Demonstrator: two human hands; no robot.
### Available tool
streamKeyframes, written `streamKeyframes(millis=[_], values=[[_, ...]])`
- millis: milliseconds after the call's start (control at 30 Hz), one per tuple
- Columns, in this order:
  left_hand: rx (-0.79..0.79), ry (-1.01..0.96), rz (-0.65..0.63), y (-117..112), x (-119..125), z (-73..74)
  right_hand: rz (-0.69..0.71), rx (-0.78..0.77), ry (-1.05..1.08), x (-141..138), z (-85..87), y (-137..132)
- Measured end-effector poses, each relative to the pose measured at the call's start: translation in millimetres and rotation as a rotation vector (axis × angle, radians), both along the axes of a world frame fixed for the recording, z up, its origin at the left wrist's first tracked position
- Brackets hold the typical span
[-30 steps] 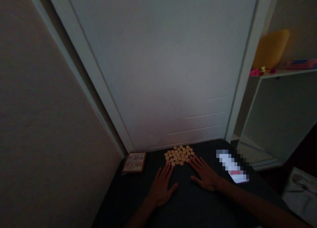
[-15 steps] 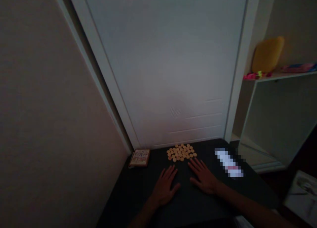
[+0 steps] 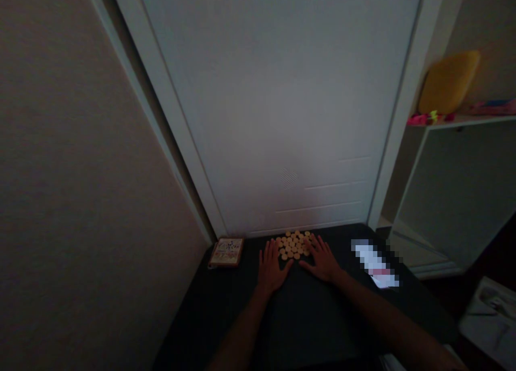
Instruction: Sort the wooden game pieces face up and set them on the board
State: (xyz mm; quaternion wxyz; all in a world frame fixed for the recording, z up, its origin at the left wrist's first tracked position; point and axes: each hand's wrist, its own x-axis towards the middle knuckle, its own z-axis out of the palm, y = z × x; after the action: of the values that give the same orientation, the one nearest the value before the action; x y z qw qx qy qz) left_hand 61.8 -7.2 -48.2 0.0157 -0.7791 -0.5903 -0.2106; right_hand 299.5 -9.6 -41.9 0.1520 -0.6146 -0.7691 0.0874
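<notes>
A cluster of round, flat wooden discs lies near the back of the dark table. My left hand is at the left side of the cluster, fingers stretched forward and thumb out toward its front edge. On the other side my right hand is spread, its fingers over the rightmost discs and its thumb pointing inward. Both hands are open and grip nothing. Some discs on the right are hidden under the right fingers.
A small box with a printed lid sits at the table's back left. To the right lies a bright, pixelated oblong. Behind the table rises a white panel. A shelf at right holds a yellow object.
Both hands have moved forward from in front of the discs to their two sides. The cluster looks narrower now, partly covered by the right fingers. The view has shifted slightly.
</notes>
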Motion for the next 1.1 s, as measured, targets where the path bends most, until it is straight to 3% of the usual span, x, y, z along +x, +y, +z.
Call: streamKeyframes(millis=[300, 767, 1100], values=[[-0.032, 0.005, 0.000, 32, -7, -4.4, 0.089, 0.043, -0.021, 9, -4.9, 33], [0.014, -0.093, -0.034, 34, -9, -8.4, 0.073, 0.151, 0.047, 11, -16.3, 39], [0.052, -0.266, -0.164, 26, -23, 4.7, 0.004, 0.255, 0.416, 23, -25.0, 37]])
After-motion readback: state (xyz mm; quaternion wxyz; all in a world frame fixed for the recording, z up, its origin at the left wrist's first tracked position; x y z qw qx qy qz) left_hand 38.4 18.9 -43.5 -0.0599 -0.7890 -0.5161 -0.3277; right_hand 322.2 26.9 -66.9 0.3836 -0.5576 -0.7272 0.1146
